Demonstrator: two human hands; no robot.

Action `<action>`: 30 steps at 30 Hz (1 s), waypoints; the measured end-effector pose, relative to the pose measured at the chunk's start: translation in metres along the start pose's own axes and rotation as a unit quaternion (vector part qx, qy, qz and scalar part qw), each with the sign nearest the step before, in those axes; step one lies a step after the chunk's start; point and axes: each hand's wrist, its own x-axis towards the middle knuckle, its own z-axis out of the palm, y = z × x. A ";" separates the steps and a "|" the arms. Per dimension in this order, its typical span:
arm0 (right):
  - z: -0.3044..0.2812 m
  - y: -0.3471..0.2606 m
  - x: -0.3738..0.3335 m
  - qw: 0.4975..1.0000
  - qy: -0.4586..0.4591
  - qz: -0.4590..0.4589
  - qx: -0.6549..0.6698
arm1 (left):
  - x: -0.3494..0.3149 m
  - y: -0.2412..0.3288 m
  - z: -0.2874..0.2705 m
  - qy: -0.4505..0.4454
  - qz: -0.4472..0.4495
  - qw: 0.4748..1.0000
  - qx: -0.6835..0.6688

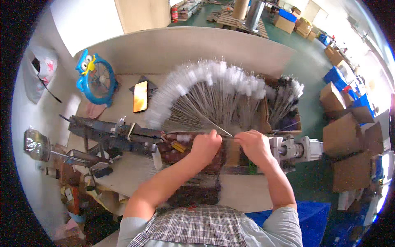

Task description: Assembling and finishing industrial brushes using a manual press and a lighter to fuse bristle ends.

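Observation:
A wide fan of thin wire brushes (205, 76) with white bristle tips lies across the bench, stems toward me. My right hand (254, 145) is closed in a pinch at the near end of a pale, thin wire stem (220, 128) that slants down from the fan. Beside it on the left, my left hand (207, 146) is closed too, thumb and finger together; what it holds is too small to make out. Both hands hover over a dark reddish-brown work area, close to the stems' near ends.
A cardboard box (284, 131) of darker brushes stands right of the fan, behind a metal machine part (294, 150). Left are a phone (140, 96), a blue toy-faced fan (98, 80) and a dark clamp-like fixture (107, 131). A raised board (185, 45) edges the bench's far side.

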 end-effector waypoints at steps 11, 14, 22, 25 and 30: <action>0.044 -0.068 0.060 0.961 -0.065 -0.211 0.168 | -0.086 -0.017 -0.036 0.014 -0.137 0.934 -0.329; 0.075 -0.088 0.069 0.958 -0.047 -0.232 0.160 | -0.122 -0.022 -0.025 -0.037 -0.368 0.688 -0.624; 0.114 -0.116 0.078 0.981 -0.046 -0.182 0.045 | -0.178 -0.093 -0.026 0.130 -0.354 0.042 -0.925; 0.113 -0.118 0.078 0.983 -0.069 -0.168 0.025 | -0.154 -0.078 -0.063 0.215 -0.400 0.344 -0.822; 0.108 -0.123 0.084 0.982 -0.101 -0.156 -0.015 | -0.141 -0.071 -0.027 0.030 -0.382 0.849 -0.363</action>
